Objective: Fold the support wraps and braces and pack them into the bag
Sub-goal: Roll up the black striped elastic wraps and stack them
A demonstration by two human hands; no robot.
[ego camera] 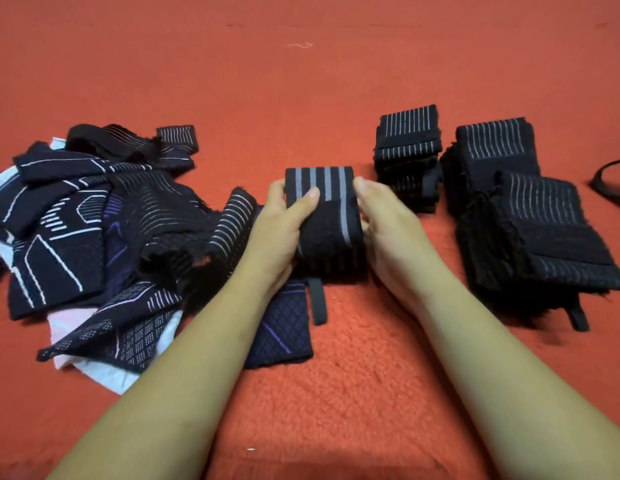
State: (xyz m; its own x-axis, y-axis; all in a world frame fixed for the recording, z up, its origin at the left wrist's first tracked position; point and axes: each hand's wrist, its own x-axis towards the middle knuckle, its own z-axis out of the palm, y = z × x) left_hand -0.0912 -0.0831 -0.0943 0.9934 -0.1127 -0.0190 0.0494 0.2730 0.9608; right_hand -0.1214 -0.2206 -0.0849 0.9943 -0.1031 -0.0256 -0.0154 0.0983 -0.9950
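**Gripped from both sides: folded striped wrap, centre of frame**

Clamped between left hand [284,216] and right hand [384,220]: folded wrap [331,220], a thick black elastic bundle. Left thumb pressed flat across its top face, remaining fingers tucked underneath and out of sight. Right fingers curled round the right edge, tips hidden behind the fabric. Held centre of frame, low over red fleece surface [336,382], which looks fuzzy and nubbly; cannot tell whether the bottom edge touches it. Broad grey lengthwise stripes on the upper part, a coarse fuzzy black patch lower down, rounded fold at the far end. Dangling below the near edge: narrow flat dark loop [317,303].

Heaped at left: unfolded pile [86,220] of knit braces, black and navy with white and purple line patterns, dot grids and ribbing, plus pale white pieces poking out underneath. Just beside the left forearm: quilted brace [284,330], flat, diamond-textured, with a purple line.

Stacked at right, apart from the hands: back stack [409,157], neat and squarish with thin white stripes; right stacks [530,230], larger, two overlapping heaps, frayed edges, small strap sticking out at the near side.

Seen at far right edge: thin black cord [610,181], curved
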